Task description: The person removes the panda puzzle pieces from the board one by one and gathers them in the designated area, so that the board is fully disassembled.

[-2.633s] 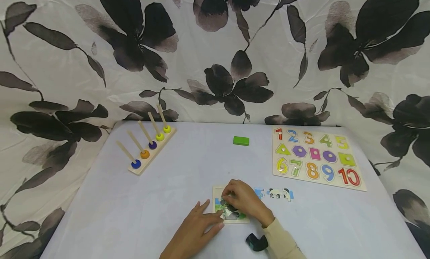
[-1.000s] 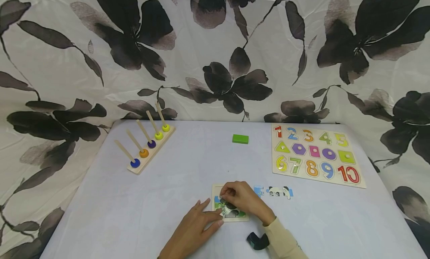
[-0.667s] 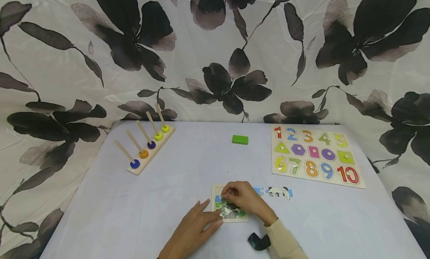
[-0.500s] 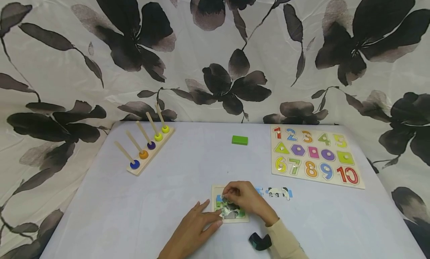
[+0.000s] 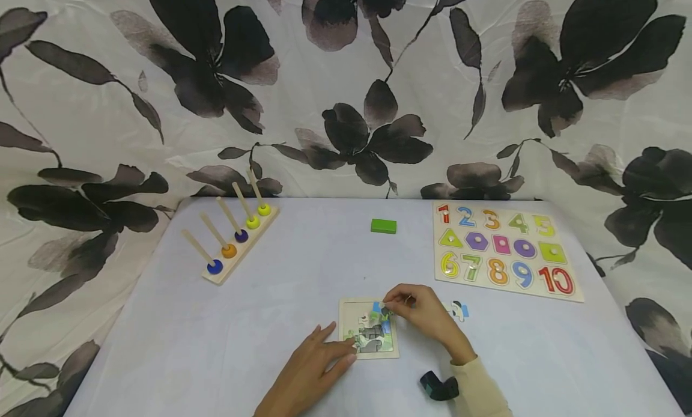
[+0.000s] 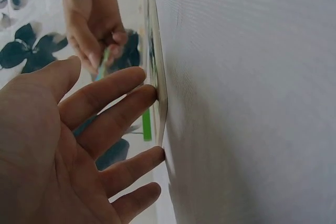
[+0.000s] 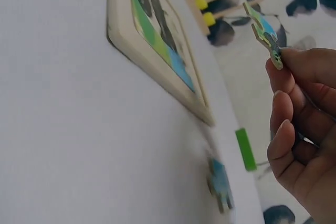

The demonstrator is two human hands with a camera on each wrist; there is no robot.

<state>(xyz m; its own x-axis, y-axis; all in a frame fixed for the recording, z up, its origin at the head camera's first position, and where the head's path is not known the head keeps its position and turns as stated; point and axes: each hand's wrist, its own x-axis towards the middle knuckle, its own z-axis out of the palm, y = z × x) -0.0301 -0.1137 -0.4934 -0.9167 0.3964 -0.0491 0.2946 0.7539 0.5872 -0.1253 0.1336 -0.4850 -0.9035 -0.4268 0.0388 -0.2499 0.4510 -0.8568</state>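
Pinching a puzzle piece (image 5: 380, 309) above the tray's (image 5: 351, 351) far edge, right hand (image 5: 424, 312); left hand (image 5: 313, 369) flat.

Cream sleeve (image 5: 478, 384), dark wrist device (image 5: 439, 386)

Head view looks forward and down over the surface (image 5: 227, 339). Both wrist views sit close, rolled sideways; all three share the puzzle tray (image 5: 351, 312).
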